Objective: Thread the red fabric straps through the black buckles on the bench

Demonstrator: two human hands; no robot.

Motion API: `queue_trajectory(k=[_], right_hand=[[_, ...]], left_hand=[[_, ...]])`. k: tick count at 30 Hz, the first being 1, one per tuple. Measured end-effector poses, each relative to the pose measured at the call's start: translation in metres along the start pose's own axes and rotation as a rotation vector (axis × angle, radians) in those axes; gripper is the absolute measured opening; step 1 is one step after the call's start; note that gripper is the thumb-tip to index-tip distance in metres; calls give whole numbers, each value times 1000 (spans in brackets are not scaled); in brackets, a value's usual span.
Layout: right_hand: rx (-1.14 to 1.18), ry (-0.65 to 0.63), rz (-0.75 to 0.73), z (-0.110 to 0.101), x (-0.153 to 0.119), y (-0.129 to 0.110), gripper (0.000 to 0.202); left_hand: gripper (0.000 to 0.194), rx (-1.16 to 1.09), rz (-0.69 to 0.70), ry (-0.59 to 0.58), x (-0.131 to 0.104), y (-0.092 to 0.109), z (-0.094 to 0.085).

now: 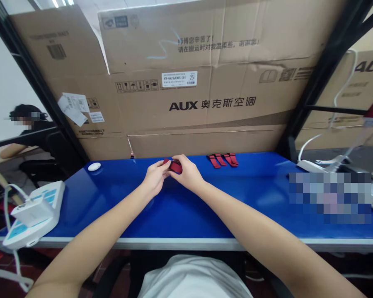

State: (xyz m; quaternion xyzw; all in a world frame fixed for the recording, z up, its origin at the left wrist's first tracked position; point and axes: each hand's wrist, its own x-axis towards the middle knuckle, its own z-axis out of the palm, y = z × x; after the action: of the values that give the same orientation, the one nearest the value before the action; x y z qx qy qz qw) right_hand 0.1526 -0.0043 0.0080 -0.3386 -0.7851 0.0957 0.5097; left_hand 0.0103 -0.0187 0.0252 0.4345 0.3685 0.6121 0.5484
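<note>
A short red strap with a black buckle is held up between my two hands, above the far middle of the blue table. My left hand pinches its left end. My right hand closes round its right side, with the thumb below and the fingers over the top. The fingers hide part of the strap. To the right, several similar red straps with black ends lie side by side near the table's back edge, apart from my hands.
Behind the blue table stands a large cardboard panel. A white power strip with a plug sits at the left edge. A white oval object lies at the back left. A seated person is beyond the left frame.
</note>
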Motion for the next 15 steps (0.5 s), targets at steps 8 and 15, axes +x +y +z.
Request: queue_trajectory(k=[8,15], right_hand=[[-105,-36,37,-2,-1,0,31],[-124,-382,63,-23,9,24,29]], left_hand=[[19,97,19,119,10,4,-14],[18,548,-60,64,19,-2,-30]])
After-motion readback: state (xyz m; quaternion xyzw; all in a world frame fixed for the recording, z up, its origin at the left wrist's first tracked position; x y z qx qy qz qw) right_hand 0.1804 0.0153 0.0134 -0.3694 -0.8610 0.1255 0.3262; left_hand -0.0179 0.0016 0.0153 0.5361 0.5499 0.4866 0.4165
